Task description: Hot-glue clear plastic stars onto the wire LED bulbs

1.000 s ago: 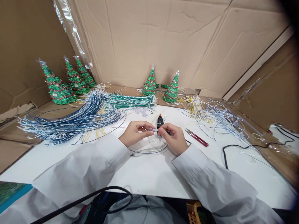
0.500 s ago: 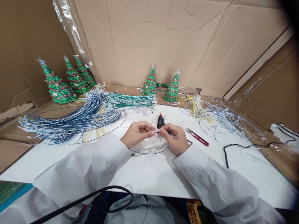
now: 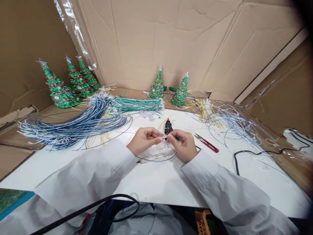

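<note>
My left hand (image 3: 144,140) and my right hand (image 3: 182,144) meet above the white tabletop (image 3: 156,182), fingertips nearly touching. Between them is a small clear, shiny piece (image 3: 165,137), pinched from both sides; its exact kind is too small to make out. A thin dark-blue wire (image 3: 158,160) curves below the hands, near a clear plastic bag (image 3: 156,156). Just behind my fingers lies a black glue gun (image 3: 168,126) with an orange tip, partly covered by my right hand. Red-handled thread snips (image 3: 207,143) lie to the right of that hand.
Bundles of blue-and-white wires (image 3: 80,127) and green wires (image 3: 139,104) lie at the left and back. Small decorated Christmas trees (image 3: 60,91) stand along the cardboard wall (image 3: 156,39). Yellow wires (image 3: 206,109) and loose pale wires (image 3: 234,120) spread at right, near a black cord (image 3: 236,163).
Almost nothing differs. Both hands keep their pinch on the small clear piece, and the whole view has shifted very slightly.
</note>
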`<state>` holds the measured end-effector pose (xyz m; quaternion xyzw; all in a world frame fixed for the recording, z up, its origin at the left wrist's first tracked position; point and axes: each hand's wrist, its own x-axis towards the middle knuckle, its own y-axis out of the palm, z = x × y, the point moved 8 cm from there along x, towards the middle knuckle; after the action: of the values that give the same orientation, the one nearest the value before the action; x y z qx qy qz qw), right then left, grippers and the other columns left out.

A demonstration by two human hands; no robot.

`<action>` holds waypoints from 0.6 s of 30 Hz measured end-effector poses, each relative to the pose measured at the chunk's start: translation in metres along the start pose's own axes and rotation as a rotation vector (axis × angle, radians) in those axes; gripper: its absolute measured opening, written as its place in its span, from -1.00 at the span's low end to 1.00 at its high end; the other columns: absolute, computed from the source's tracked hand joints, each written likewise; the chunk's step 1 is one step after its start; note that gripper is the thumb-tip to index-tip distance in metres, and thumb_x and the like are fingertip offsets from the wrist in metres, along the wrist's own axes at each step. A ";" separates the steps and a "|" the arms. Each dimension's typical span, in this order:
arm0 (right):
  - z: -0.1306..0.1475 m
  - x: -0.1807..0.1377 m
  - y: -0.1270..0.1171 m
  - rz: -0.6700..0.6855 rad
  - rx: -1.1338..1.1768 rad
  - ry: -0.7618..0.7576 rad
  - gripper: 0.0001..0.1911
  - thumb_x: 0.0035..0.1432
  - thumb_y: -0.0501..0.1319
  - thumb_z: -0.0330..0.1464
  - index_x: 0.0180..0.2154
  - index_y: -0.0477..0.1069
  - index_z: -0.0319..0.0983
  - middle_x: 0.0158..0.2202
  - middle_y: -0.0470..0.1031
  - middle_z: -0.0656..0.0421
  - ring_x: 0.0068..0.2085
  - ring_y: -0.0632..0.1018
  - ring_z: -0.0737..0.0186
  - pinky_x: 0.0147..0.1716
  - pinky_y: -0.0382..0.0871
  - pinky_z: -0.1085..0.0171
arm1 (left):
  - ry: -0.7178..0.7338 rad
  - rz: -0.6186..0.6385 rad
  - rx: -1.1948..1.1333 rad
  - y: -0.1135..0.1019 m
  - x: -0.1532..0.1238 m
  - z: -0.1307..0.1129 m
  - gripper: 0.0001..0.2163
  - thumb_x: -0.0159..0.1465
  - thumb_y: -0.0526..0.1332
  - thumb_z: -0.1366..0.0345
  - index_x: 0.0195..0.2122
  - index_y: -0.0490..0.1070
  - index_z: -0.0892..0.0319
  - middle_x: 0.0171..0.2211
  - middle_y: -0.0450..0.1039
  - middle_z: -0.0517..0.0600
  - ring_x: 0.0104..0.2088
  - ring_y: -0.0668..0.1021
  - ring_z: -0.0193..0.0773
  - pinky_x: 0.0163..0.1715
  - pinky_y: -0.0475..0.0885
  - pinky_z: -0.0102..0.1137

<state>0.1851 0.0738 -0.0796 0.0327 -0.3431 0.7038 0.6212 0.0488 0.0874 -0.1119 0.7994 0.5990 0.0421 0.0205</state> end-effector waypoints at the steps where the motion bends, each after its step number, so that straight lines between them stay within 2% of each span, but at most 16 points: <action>1: 0.000 0.000 0.000 -0.002 -0.001 0.003 -0.79 0.12 0.14 -0.34 -0.52 0.41 -0.24 -0.55 0.48 0.17 -0.48 0.46 0.27 -0.42 0.29 0.29 | 0.000 -0.001 0.000 0.000 0.000 0.000 -0.68 -0.13 0.43 0.21 -0.40 0.49 0.30 -0.55 0.47 -0.04 -0.56 0.45 -0.41 -0.56 0.31 -0.52; 6: -0.003 -0.001 0.001 -0.001 0.036 0.021 -0.79 0.12 0.15 -0.32 -0.52 0.40 -0.24 -0.56 0.48 0.17 -0.48 0.46 0.26 -0.43 0.30 0.29 | -0.001 0.008 0.012 0.001 0.000 -0.001 -0.67 -0.12 0.42 0.18 -0.40 0.49 0.30 -0.56 0.47 -0.04 -0.57 0.45 -0.41 -0.57 0.31 -0.52; 13: -0.011 0.003 0.006 0.015 0.293 0.138 -0.72 0.11 0.16 -0.18 -0.50 0.37 -0.24 -0.56 0.46 0.17 -0.49 0.45 0.29 -0.46 0.32 0.31 | 0.047 0.035 0.041 -0.001 0.002 -0.018 -0.71 -0.07 0.40 0.19 -0.38 0.50 0.28 -0.53 0.48 -0.03 -0.52 0.47 -0.38 -0.49 0.36 -0.48; 18: -0.015 0.002 0.010 0.022 0.275 0.217 -0.59 0.11 0.11 -0.08 -0.61 0.28 -0.23 -0.71 0.23 0.29 -0.63 0.24 0.39 -0.61 0.11 0.35 | 0.025 0.056 0.048 -0.003 0.002 -0.020 -0.73 -0.06 0.40 0.23 -0.38 0.51 0.28 -0.55 0.47 -0.05 -0.52 0.45 -0.40 -0.49 0.34 -0.49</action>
<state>0.1808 0.0834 -0.0943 0.0377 -0.1749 0.7501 0.6367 0.0443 0.0901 -0.0926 0.8154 0.5776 0.0383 -0.0077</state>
